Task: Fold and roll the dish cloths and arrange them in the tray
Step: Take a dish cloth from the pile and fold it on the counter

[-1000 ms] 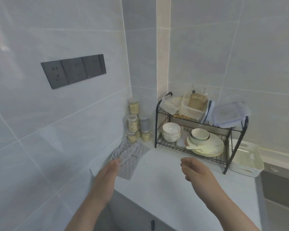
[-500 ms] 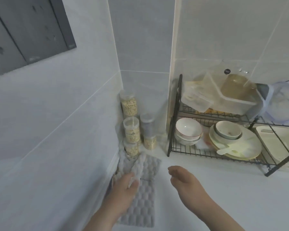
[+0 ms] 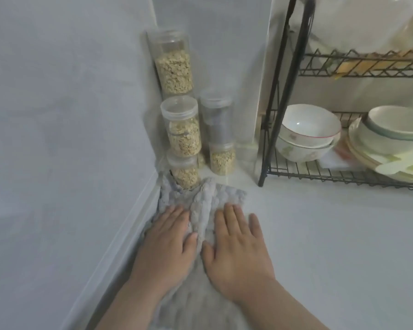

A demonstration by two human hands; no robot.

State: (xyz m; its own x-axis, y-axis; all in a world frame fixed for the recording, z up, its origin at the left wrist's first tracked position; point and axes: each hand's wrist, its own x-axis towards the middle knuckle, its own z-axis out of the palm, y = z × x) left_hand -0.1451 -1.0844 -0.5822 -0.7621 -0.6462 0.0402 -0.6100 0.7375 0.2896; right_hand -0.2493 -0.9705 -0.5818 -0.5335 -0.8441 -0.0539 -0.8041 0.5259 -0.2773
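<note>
A grey textured dish cloth (image 3: 202, 201) lies bunched on the white counter, along the left wall and up against the jars in the corner. My left hand (image 3: 169, 236) rests flat on its left part, fingers straight, thumb at a raised fold in the middle. My right hand (image 3: 239, 241) lies flat on the cloth's right part, fingers spread and pointing away from me. The raised fold runs between the two hands. The cloth's near end runs out of view at the bottom. No tray is in view.
Several clear jars of oats (image 3: 184, 136) stand stacked in the corner, touching the cloth's far edge. A black wire dish rack (image 3: 274, 115) with white bowls (image 3: 305, 132) and plates (image 3: 377, 153) stands at right. The white counter (image 3: 332, 234) stretches right of my hands.
The view has dropped and closed in on the corner. My right hand came down from above the counter onto the cloth. My left hand stays on the cloth, now flat.
</note>
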